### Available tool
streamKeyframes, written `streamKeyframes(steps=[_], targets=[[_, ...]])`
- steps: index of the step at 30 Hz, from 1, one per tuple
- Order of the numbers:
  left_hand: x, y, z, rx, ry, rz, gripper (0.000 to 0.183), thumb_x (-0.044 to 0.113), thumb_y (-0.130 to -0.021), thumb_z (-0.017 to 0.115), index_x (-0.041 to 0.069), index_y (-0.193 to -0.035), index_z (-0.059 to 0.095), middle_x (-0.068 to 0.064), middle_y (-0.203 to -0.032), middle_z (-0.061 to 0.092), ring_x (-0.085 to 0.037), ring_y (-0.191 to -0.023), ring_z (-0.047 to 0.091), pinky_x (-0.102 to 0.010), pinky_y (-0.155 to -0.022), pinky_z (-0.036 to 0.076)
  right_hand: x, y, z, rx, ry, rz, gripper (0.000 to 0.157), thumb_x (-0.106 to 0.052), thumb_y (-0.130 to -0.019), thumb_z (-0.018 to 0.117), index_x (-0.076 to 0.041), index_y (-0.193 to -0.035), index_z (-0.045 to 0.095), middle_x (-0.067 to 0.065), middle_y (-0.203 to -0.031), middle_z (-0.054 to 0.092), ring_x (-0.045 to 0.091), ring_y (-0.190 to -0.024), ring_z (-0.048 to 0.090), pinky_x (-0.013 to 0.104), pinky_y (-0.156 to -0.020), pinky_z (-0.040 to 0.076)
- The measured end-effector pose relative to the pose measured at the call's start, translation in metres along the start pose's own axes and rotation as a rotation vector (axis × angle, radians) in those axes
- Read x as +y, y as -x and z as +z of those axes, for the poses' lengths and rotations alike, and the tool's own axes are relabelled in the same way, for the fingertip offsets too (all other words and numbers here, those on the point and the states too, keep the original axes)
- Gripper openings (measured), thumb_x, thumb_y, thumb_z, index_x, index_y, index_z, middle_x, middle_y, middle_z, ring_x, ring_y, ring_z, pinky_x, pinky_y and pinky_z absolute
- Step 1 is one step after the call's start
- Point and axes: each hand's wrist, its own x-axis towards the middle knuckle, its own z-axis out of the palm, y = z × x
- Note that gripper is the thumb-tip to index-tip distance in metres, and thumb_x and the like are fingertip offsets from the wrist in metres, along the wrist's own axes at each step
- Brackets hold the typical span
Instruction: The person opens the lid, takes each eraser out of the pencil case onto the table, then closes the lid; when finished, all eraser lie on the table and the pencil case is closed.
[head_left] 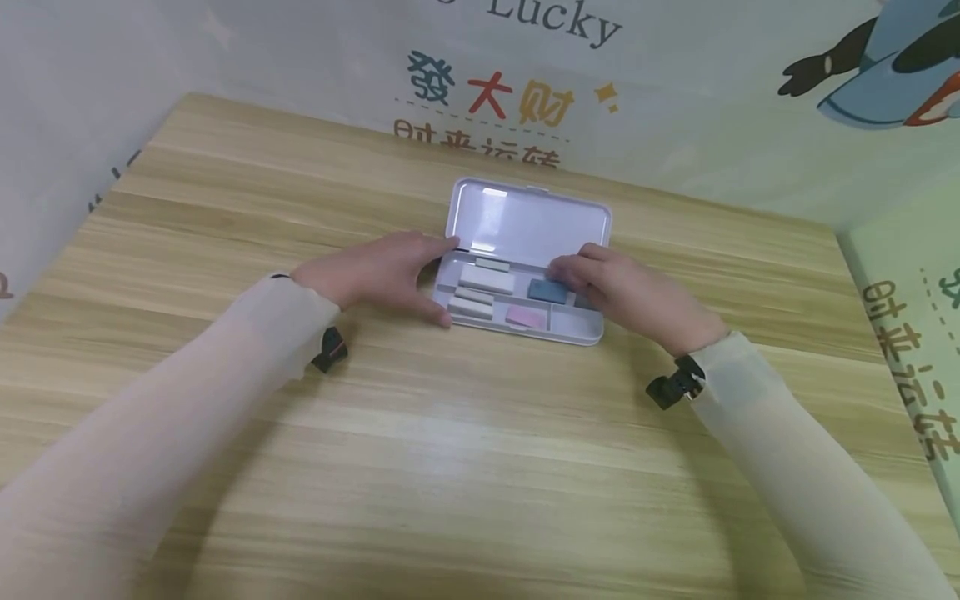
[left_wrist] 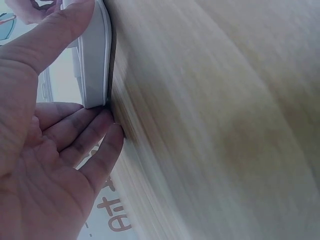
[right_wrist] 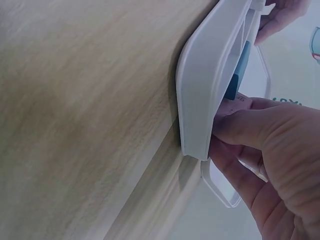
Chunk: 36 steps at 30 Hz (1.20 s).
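Note:
A white pencil case [head_left: 532, 223] lies open on the wooden table, its lid tipped back. My left hand [head_left: 382, 271] holds the case's left end, thumb at the front corner and fingers round toward the hinge. At the right end my right hand [head_left: 637, 292] reaches into the rear compartment. Its thumb and fingers pinch a pink eraser [right_wrist: 236, 105], which the hand mostly hides in the head view. Beside those fingertips sits a blue eraser [head_left: 547, 290]. Several whitish blocks, such as the largest white eraser [head_left: 486, 279], fill the left side. A pink piece [head_left: 527, 317] lies in the front compartment.
The wooden table [head_left: 450, 450] spreads out around the case. Behind it stands a pale printed backdrop [head_left: 315, 67] with lettering and a cartoon figure. Dark wrist cameras, such as the right one [head_left: 672, 385], hang below the sleeves.

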Motion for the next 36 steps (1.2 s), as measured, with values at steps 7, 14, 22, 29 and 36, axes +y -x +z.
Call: streamKeyframes(steps=[7, 14, 22, 29, 36], targets=[[0.001, 0.000, -0.001, -0.004, -0.005, -0.005, 0.111, 0.039, -0.081, 0.089, -0.005, -0.162, 0.028, -0.025, -0.160, 0.047, -0.040, -0.147, 0.048, -0.053, -0.128, 0.036, 0.003, 0.001, -0.001, 0.013, -0.075, 0.068, 0.031, -0.012, -0.104, 0.065, -0.003, -0.133, 0.067, 0.013, -0.114, 0.073, 0.025, -0.103, 0.070, 0.042, -0.091, 0.062], [0.002, 0.000, -0.001, -0.019, 0.009, -0.025, 0.112, 0.041, -0.081, 0.089, -0.002, -0.163, 0.027, -0.021, -0.164, 0.044, -0.036, -0.151, 0.043, -0.050, -0.130, 0.032, 0.007, 0.008, -0.006, 0.030, -0.182, 0.129, 0.044, 0.003, -0.095, 0.070, 0.004, -0.138, 0.060, 0.020, -0.123, 0.071, 0.034, -0.114, 0.071, 0.049, -0.101, 0.060], [0.002, 0.000, -0.001, -0.020, 0.005, -0.029, 0.112, 0.042, -0.082, 0.089, -0.002, -0.164, 0.026, -0.021, -0.165, 0.043, -0.036, -0.152, 0.043, -0.050, -0.130, 0.033, 0.014, 0.012, -0.008, 0.129, -0.356, 0.211, 0.047, 0.008, -0.095, 0.066, 0.014, -0.140, 0.055, 0.032, -0.122, 0.069, 0.042, -0.110, 0.070, 0.055, -0.103, 0.058], [0.002, 0.000, 0.000, -0.019, 0.002, -0.024, 0.110, 0.041, -0.082, 0.088, -0.002, -0.163, 0.027, -0.021, -0.164, 0.044, -0.036, -0.151, 0.044, -0.050, -0.130, 0.033, 0.026, 0.019, -0.012, 0.233, -0.483, 0.354, 0.051, 0.003, -0.095, 0.071, 0.009, -0.143, 0.056, 0.030, -0.123, 0.066, 0.015, -0.102, 0.070, 0.006, -0.086, 0.055], [0.004, 0.003, -0.001, -0.019, 0.013, -0.026, 0.111, 0.040, -0.081, 0.089, -0.001, -0.164, 0.026, -0.022, -0.164, 0.043, -0.038, -0.152, 0.042, -0.051, -0.131, 0.031, 0.049, 0.028, -0.016, 0.339, -0.520, 0.424, 0.052, 0.004, -0.096, 0.068, 0.012, -0.145, 0.052, 0.033, -0.125, 0.064, -0.019, -0.085, 0.057, -0.002, -0.080, 0.049]])
